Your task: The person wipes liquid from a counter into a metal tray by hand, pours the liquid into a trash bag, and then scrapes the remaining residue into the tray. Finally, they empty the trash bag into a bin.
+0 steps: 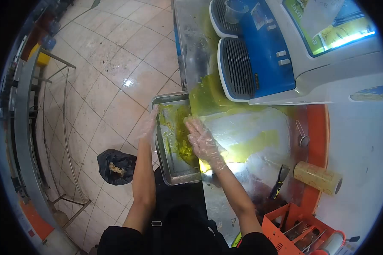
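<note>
Beside the counter (247, 123) — metal tray (179, 177) smeared yellow-green; left hand (149, 125) — grip unclear; right hand (202, 141) outstretched, empty.

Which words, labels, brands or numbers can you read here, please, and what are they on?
"Jasm", on the lit panel; no more of that word is clear.
Too small or blurred: the blue panel's logo, print on the wrapped roll, the oval sticker, marks on the white sheet.

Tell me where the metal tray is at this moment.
In the head view, the metal tray is just left of centre at the edge of the counter, the left hand at its left rim and the right hand by its right side.
</note>
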`<state>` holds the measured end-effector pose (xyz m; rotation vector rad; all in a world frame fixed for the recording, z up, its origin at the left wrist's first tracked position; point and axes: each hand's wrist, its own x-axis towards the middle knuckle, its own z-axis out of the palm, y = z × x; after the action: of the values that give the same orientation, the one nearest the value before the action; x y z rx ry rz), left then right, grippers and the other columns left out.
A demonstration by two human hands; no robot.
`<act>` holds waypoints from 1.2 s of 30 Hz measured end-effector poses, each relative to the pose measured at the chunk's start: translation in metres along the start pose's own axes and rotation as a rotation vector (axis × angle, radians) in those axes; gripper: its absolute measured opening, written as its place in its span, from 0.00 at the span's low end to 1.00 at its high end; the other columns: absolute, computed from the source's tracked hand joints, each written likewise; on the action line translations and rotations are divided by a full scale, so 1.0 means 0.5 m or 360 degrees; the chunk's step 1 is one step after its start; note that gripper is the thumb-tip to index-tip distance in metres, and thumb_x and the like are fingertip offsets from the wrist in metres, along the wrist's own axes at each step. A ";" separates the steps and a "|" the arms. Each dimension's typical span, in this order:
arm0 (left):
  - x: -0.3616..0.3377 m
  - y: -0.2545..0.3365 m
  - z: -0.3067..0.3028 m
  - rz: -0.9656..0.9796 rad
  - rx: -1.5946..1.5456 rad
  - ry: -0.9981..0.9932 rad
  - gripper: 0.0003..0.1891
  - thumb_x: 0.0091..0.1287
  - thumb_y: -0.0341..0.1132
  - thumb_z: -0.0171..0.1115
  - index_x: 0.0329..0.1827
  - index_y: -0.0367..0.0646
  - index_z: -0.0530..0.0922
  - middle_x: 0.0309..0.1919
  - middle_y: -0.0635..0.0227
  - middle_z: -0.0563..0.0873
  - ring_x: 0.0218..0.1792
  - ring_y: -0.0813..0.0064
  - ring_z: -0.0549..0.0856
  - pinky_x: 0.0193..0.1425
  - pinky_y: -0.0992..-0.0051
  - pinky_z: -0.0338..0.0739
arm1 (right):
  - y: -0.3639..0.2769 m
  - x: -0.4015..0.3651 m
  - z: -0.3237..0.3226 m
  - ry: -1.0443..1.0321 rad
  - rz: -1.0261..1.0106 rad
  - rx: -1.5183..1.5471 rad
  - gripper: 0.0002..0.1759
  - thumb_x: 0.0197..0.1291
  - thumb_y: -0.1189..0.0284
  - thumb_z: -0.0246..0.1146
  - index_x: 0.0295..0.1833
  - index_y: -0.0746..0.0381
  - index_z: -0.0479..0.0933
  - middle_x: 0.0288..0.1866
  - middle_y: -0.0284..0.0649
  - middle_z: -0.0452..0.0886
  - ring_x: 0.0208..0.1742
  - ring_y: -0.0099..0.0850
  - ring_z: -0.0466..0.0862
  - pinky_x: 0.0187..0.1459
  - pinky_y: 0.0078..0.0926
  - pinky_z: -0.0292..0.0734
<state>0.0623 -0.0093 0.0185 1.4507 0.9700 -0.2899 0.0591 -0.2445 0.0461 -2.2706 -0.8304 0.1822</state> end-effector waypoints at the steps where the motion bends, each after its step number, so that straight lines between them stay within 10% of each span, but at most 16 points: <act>1: 0.007 -0.011 0.000 -0.0003 0.0002 -0.0005 0.44 0.66 0.68 0.52 0.73 0.39 0.67 0.70 0.59 0.71 0.70 0.62 0.69 0.71 0.67 0.62 | -0.010 0.002 0.000 -0.0021 -0.0005 0.0149 0.25 0.73 0.63 0.48 0.71 0.61 0.68 0.77 0.39 0.64 0.79 0.34 0.58 0.78 0.33 0.50; 5: -0.033 0.035 0.002 -0.0158 -0.0099 -0.0100 0.42 0.67 0.67 0.52 0.71 0.39 0.70 0.65 0.59 0.76 0.63 0.64 0.74 0.68 0.67 0.65 | 0.027 -0.058 -0.008 0.0390 0.0264 0.0651 0.28 0.74 0.58 0.45 0.72 0.61 0.67 0.75 0.40 0.66 0.78 0.34 0.59 0.79 0.38 0.44; 8: -0.001 -0.006 0.004 -0.0139 -0.0112 -0.0068 0.41 0.67 0.67 0.52 0.70 0.39 0.71 0.65 0.58 0.76 0.62 0.64 0.74 0.68 0.67 0.65 | 0.127 -0.181 -0.129 0.0553 0.0274 -0.0981 0.31 0.74 0.61 0.42 0.79 0.59 0.53 0.76 0.45 0.63 0.77 0.37 0.62 0.79 0.39 0.44; 10: 0.030 -0.030 0.001 -0.0068 -0.0302 -0.0100 0.41 0.67 0.67 0.52 0.71 0.40 0.71 0.65 0.57 0.76 0.63 0.64 0.74 0.68 0.67 0.64 | 0.196 -0.280 -0.230 0.0583 0.0861 -0.0635 0.32 0.74 0.58 0.43 0.79 0.59 0.54 0.76 0.46 0.64 0.78 0.40 0.60 0.79 0.41 0.46; 16: 0.036 -0.039 0.002 0.0053 -0.0142 -0.0158 0.48 0.62 0.71 0.55 0.74 0.41 0.67 0.70 0.56 0.70 0.69 0.63 0.68 0.72 0.65 0.59 | 0.367 -0.445 -0.307 0.0511 0.0993 -0.1339 0.30 0.76 0.58 0.38 0.78 0.59 0.56 0.79 0.44 0.59 0.78 0.40 0.60 0.76 0.39 0.54; 18: 0.007 -0.011 0.006 -0.0017 -0.0222 -0.0137 0.46 0.63 0.70 0.55 0.73 0.40 0.68 0.70 0.58 0.71 0.69 0.65 0.69 0.72 0.67 0.59 | 0.250 -0.345 -0.292 0.0203 0.1388 -0.1156 0.28 0.78 0.64 0.34 0.80 0.58 0.48 0.82 0.41 0.51 0.80 0.42 0.52 0.79 0.37 0.46; 20: 0.064 -0.062 0.002 0.0034 -0.0242 -0.0137 0.45 0.64 0.69 0.55 0.72 0.40 0.69 0.70 0.58 0.71 0.69 0.65 0.69 0.72 0.68 0.59 | 0.191 -0.272 -0.251 0.0450 0.0698 -0.0779 0.29 0.77 0.57 0.39 0.76 0.60 0.60 0.78 0.46 0.60 0.78 0.43 0.59 0.77 0.35 0.52; 34: 0.006 -0.005 0.019 0.0040 -0.0139 -0.0174 0.37 0.71 0.62 0.50 0.70 0.38 0.70 0.66 0.61 0.76 0.65 0.65 0.73 0.70 0.67 0.62 | -0.081 -0.092 0.058 0.0338 0.0395 0.0052 0.27 0.75 0.62 0.44 0.75 0.60 0.62 0.75 0.44 0.65 0.76 0.42 0.62 0.76 0.38 0.54; 36: 0.026 -0.025 0.018 0.0070 -0.0374 -0.0300 0.40 0.69 0.66 0.50 0.69 0.36 0.72 0.65 0.57 0.77 0.65 0.63 0.74 0.69 0.66 0.63 | -0.115 -0.085 0.057 0.0576 0.0586 0.0971 0.26 0.75 0.64 0.42 0.73 0.61 0.65 0.75 0.45 0.65 0.76 0.41 0.63 0.75 0.39 0.55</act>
<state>0.0650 -0.0147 -0.0007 1.2059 0.7900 -0.2659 -0.0137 -0.2227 0.0587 -1.7733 -0.1273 0.1566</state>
